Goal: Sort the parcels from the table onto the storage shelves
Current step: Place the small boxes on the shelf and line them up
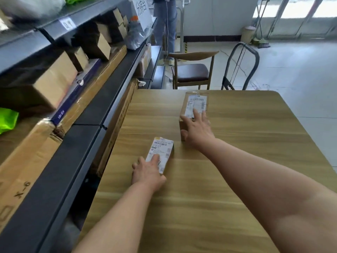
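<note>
Left hand [148,172] fingers spread on small parcel [160,154]; right hand [197,129] grips brown box [195,108] at one o'clock; shelves [87,114] at nine hold cartons [54,79].

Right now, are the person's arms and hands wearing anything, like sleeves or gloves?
No. Both forearms are bare as far up as the picture shows, with no sleeves in sight. The left hand and right hand have no gloves, and no watch, bracelet or ring shows.
</note>
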Tool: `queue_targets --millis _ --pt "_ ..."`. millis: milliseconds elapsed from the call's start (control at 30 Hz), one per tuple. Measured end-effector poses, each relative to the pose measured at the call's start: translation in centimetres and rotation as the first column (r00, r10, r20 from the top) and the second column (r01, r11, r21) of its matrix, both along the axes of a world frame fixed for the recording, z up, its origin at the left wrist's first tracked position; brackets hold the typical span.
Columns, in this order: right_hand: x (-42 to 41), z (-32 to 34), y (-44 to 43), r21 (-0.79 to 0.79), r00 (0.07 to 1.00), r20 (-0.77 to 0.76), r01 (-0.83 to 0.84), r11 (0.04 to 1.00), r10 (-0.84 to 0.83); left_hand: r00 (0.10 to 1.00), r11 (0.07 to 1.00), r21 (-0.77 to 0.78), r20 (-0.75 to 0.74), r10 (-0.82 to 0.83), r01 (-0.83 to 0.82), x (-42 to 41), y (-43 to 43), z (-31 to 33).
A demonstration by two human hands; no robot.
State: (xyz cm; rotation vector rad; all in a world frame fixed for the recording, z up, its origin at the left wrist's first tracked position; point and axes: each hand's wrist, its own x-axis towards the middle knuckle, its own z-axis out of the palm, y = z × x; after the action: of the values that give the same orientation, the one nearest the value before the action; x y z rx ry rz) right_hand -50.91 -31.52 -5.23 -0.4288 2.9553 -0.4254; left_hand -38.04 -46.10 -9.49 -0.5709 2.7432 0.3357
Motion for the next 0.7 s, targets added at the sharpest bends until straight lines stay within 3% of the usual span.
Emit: queue_targets --millis 167,267,400,700 --pt "-3.2 -1.5 -0.5 0.095 0.995 0.041 0.083 0.992 -0.087 0.999 1.0 -0.001 0.027 -0.03 0.03 -2.1 -1.4 0.2" --pt "-4.7 -1.9 -0.6 -0.026 0.975 0.083 0.21 0.977 -0.207 0.999 0.999 -0.008 0.029 -0.034 0.034 -2.7 -1.7 0.0" --pt "-4.8 -2.9 -1.0 -0.206 0.936 -0.004 0.343 0.917 -0.351 1.0 1.0 -0.018 0.013 -0.025 0.026 -2.9 -1.8 -0.3" --pt "0.9 -2.9 3.7 -0.197 0.984 0.064 0.174 0.965 -0.164 0.999 0.999 -0.019 -0.018 0.036 -0.036 -3.1 -1.6 -0.6"
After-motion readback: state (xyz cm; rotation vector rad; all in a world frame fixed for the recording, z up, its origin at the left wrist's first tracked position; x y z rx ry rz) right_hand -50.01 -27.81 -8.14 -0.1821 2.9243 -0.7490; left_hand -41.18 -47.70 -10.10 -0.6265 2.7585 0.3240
